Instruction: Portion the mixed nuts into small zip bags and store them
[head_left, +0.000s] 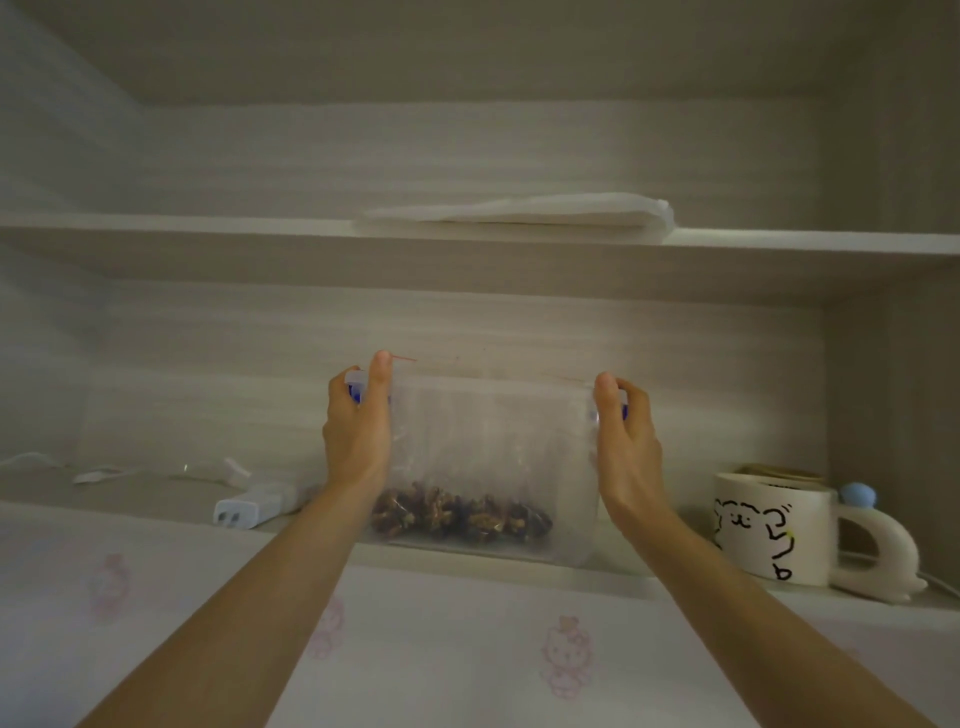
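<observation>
Nuts (462, 514) are lying in the clear container (493, 441), left hand (358, 431) clamping its 9 o'clock side, right hand (626, 441) its 3 o'clock side, likely seating it on the shelf (130, 493).

At the lower right of the frame I see a white mug (769, 530) with a black cartoon drawing standing on the lower shelf (130, 493), and touching its right side is a white dolphin-shaped piece (883, 561) topped by a pale blue ball (858, 493). At the left of that shelf lies a white plug adapter (249, 509), with a white cable (156, 472) behind it. A folded white sheet (519, 213) rests on the upper shelf (156, 228) above centre, and a pale cloth (467, 649) printed with pink cartoon figures fills the bottom of my view.
</observation>
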